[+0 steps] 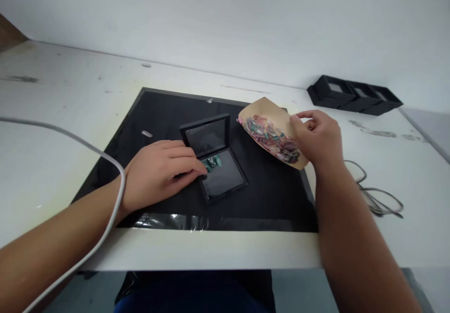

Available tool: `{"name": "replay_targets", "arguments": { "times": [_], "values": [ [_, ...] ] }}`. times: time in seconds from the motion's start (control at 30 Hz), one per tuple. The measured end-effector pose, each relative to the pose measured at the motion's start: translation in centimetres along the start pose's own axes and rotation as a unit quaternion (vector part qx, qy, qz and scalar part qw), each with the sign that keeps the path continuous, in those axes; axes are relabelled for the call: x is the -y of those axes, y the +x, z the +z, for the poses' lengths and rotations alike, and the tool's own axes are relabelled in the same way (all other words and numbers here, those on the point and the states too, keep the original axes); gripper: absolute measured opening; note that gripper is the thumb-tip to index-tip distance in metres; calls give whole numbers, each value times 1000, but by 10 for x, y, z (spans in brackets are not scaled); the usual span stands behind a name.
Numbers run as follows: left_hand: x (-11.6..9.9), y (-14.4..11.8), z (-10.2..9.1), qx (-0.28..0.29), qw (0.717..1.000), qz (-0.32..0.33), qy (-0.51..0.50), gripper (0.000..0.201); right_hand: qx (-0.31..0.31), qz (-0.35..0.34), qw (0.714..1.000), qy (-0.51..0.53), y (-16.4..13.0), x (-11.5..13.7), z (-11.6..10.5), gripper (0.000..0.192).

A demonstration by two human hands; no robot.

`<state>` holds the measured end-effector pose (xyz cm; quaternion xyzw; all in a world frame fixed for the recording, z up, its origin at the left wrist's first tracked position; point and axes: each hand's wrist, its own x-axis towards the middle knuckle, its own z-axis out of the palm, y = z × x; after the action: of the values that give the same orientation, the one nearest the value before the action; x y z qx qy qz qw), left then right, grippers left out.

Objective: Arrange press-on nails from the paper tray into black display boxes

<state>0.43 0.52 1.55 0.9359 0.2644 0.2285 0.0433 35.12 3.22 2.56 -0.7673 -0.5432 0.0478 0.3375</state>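
With the left hand [160, 170] flat, steadying the open display case [215, 159] mid-worktop, the right hand [318, 137] pinches a kraft pouch [270, 132] of colourful pieces; filling seems underway, calling for a careful tilt.

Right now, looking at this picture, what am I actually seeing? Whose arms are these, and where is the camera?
The camera sits on a person's head, looking down at their own bare hands; no machine is involved. They work at a white table covered by a black mat. The left hand rests on an open black hinged case, fingertips by a small green item inside. The right hand holds a brown paper pouch of colourful small pieces. More black cases sit far right, a grey cable lies near the right arm.
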Motion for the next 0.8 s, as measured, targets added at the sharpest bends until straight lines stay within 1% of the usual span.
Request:
{"name": "replay_targets", "arguments": {
  "times": [0.17, 0.2, 0.27, 0.33, 0.4, 0.43, 0.53, 0.67, 0.77, 0.8],
  "values": [
    [-7, 2, 5, -4, 999, -50, 22, 17, 52, -40, 998, -3, -2, -1, 3, 24],
    [-8, 2, 5, -3, 998, -58, 19, 18, 64, -55, 996, -2, -3, -1, 3, 28],
    [-10, 3, 3, -5, 997, -82, 11, 18, 105, -92, 990, -10, -7, 1, 4, 43],
    [-12, 3, 2, -14, 994, -106, 1, 18, 164, -131, 977, -45, -13, 6, 4, 55],
    [-14, 3, 0, -25, 992, -123, -13, 19, 211, -154, 959, -111, -18, 12, 4, 54],
    [-15, 3, 0, -30, 991, -126, -22, 19, 222, -158, 951, -144, -20, 15, 4, 52],
    [-18, 3, -1, -47, 990, -128, -45, 19, 227, -148, 941, -202, -23, 22, 2, 49],
    [-20, 4, 0, -56, 986, -146, -62, 17, 238, -127, 945, -188, -23, 28, -6, 45],
    [-21, 3, 0, -62, 983, -160, -69, 18, 197, -123, 958, -165, -25, 31, -9, 42],
    [-21, 3, 0, -64, 982, -164, -70, 18, 183, -125, 961, -164, -25, 31, -8, 45]
  ]
}}
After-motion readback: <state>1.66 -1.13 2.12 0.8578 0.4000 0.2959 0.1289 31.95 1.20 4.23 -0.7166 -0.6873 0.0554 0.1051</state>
